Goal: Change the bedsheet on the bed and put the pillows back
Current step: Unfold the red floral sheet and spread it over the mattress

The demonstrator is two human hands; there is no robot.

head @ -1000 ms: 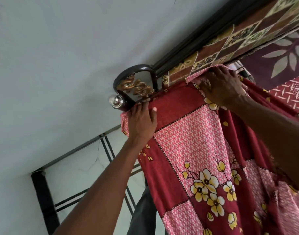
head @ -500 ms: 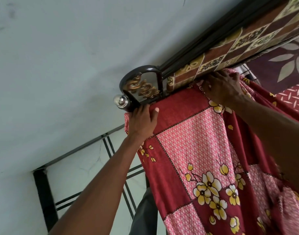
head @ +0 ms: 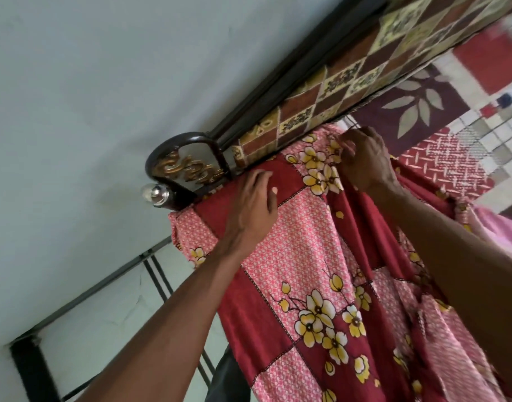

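Head view: left hand (head: 253,206), fingers straight and together, presses the bedsheet (head: 312,256) at the bed corner; right hand (head: 365,161) pinches its edge, fingertips hidden; mattress (head: 330,91) partly cut off.

Home bedroom, dark metal bed frame (head: 281,91) with gilt scrollwork corner (head: 185,169) and chrome knob (head: 154,193), patchwork-print mattress (head: 350,79), red floral bedsheet (head: 312,256) draped at the bed's edge, plain pale wall (head: 89,82), patterned bedding (head: 458,111) beyond.
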